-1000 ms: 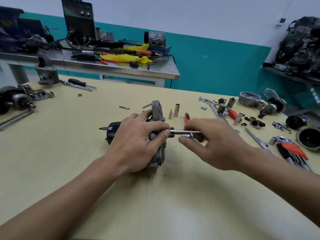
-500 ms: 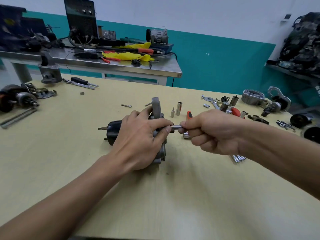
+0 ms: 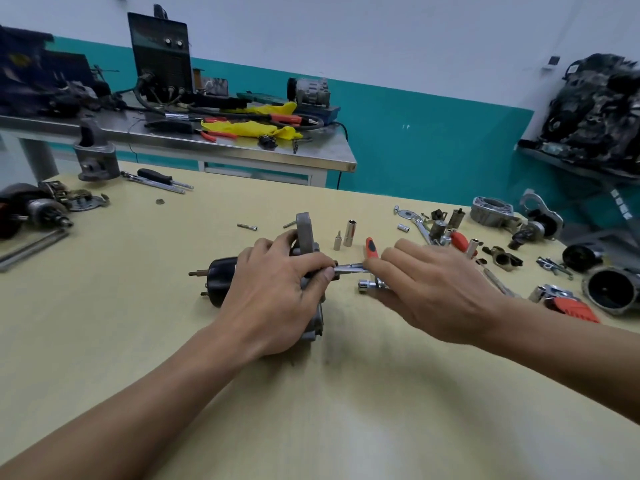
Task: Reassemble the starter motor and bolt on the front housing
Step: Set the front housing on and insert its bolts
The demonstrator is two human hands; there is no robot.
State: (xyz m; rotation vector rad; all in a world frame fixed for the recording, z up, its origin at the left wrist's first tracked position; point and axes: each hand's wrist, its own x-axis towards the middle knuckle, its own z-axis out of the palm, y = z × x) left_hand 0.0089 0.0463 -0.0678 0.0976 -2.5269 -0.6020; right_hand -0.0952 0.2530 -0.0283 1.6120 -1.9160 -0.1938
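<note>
Nearest, at the middle of the yellow table (image 3: 104, 341), the left hand (image 3: 273, 299) curls its fingers round the starter motor (image 3: 220, 282), thumb pressed by the grey front housing (image 3: 306, 233). Just right of it, the right hand (image 3: 433, 292) pinches a silver shaft (image 3: 348, 268) that meets the housing. Beyond them a tall socket (image 3: 348, 232) stands upright. At the right edge a black cup-shaped housing (image 3: 613, 289) lies with its mouth showing; what it holds I cannot tell
</note>
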